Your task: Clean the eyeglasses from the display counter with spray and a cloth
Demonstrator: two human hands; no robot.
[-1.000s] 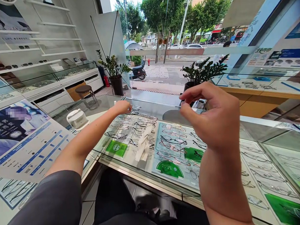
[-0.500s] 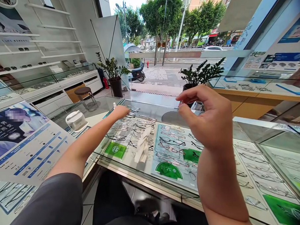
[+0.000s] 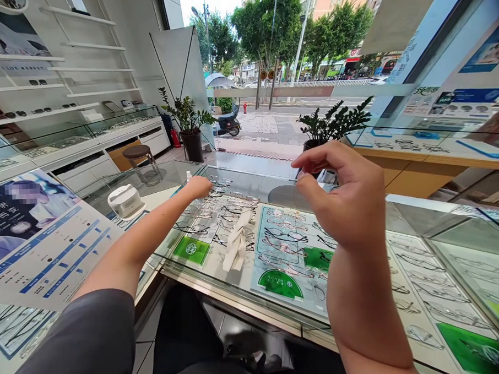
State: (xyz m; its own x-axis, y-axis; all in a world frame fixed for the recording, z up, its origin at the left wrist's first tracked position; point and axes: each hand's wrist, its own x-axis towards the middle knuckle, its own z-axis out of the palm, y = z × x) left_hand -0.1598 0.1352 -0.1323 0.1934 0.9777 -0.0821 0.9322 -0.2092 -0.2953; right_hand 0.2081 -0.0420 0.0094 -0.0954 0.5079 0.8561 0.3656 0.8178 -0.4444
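Note:
My left hand (image 3: 199,187) reaches over the far side of the glass display counter (image 3: 237,278). Its fingers are closed and bent downward, and what they hold, if anything, is hidden. Just behind it shows the white top of a small bottle (image 3: 189,175); I cannot tell whether they touch. My right hand (image 3: 343,191) is raised above the counter, fingers curved, a gap between thumb and fingers, nothing visible in it. Between the hands lies a twisted cream cloth (image 3: 238,240) on the glass. Rows of eyeglasses (image 3: 285,235) fill the case around it.
A white boxy device (image 3: 126,202) stands at left, near a tilted printed sheet (image 3: 57,239). Green cards (image 3: 191,250) lie among the frames. Beyond the counter are a round stool (image 3: 137,153), potted plants (image 3: 191,126) and a glass front facing the street.
My left hand has shifted slightly left, toward the bottle. The right hand keeps its raised, curved pose. The cloth and eyeglasses stay put, with the view moving only slightly.

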